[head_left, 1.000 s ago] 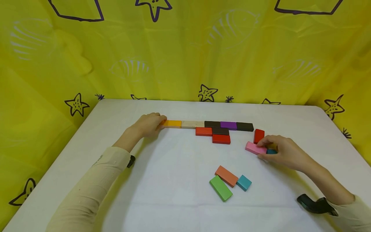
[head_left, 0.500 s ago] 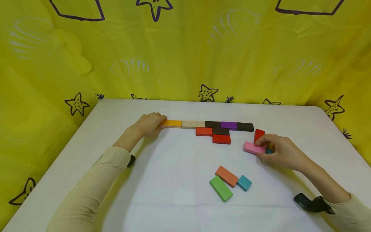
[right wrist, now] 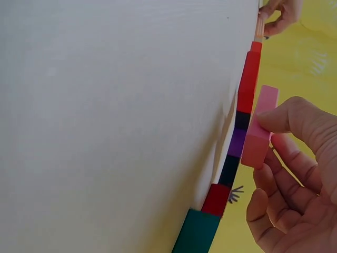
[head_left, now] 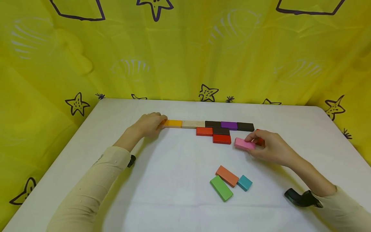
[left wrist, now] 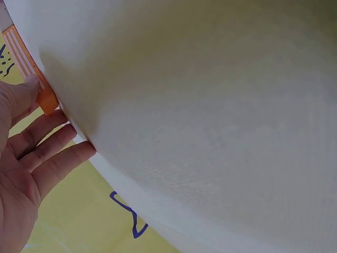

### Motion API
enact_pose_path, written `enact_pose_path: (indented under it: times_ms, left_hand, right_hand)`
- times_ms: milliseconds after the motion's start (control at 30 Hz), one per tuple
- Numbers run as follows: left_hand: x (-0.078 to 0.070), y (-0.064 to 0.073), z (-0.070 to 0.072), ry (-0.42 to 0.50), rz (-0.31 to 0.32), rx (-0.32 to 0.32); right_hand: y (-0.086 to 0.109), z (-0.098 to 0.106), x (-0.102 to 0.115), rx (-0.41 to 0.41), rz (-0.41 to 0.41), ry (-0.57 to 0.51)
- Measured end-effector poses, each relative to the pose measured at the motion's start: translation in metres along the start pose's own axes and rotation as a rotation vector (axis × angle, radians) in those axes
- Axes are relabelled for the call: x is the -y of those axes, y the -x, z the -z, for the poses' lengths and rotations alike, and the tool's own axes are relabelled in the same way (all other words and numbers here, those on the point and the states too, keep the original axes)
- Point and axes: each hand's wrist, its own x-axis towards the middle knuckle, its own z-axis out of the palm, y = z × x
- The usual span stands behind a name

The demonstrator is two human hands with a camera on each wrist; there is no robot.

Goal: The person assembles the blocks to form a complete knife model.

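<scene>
In the head view my right hand (head_left: pixel 271 146) pinches a pink block (head_left: pixel 243 144) between thumb and fingers, right of the row's lower red block (head_left: pixel 221 139). The right wrist view shows this pink block (right wrist: pixel 260 126) held along its length, fingers curled behind it. My left hand (head_left: pixel 150 125) grips the left end of an orange block (head_left: pixel 174 123). In the left wrist view the thumb lies on the orange block (left wrist: pixel 31 68), the other fingers spread along the table. Rightward from the orange block run a pale wooden block (head_left: pixel 193 124), a dark one, a purple one (head_left: pixel 229 126) and another dark one.
Below the row sit a red block (head_left: pixel 204 131) and a dark block (head_left: pixel 221 131). Nearer lie coral (head_left: pixel 227 176), green (head_left: pixel 221 188) and blue (head_left: pixel 244 183) blocks. Another red block (head_left: pixel 260 140) is mostly behind my right hand; a teal block (right wrist: pixel 197 232) shows in the right wrist view.
My right hand has carried the pink block leftward and slightly away, toward the lower red block, covering more of the red block at right. My left hand stays put on the orange block.
</scene>
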Motion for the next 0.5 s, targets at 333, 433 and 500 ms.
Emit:
enact_pose_path:
  times_ms: [333,433,500]
  left_hand:
    - [0.0,-0.001,-0.001,0.005,-0.006,-0.003]
    - [0.001,-0.001,-0.001,0.003,-0.005,-0.003]
    - [0.001,0.0,-0.001,0.002,-0.006,-0.006]
  right_hand:
    - [-0.016,-0.006,0.015,0.031,0.009,-0.054]
    - [-0.021,-0.009,0.019,0.029,0.027,-0.066]
    - [-0.024,-0.01,0.021,0.028,0.036,-0.076]
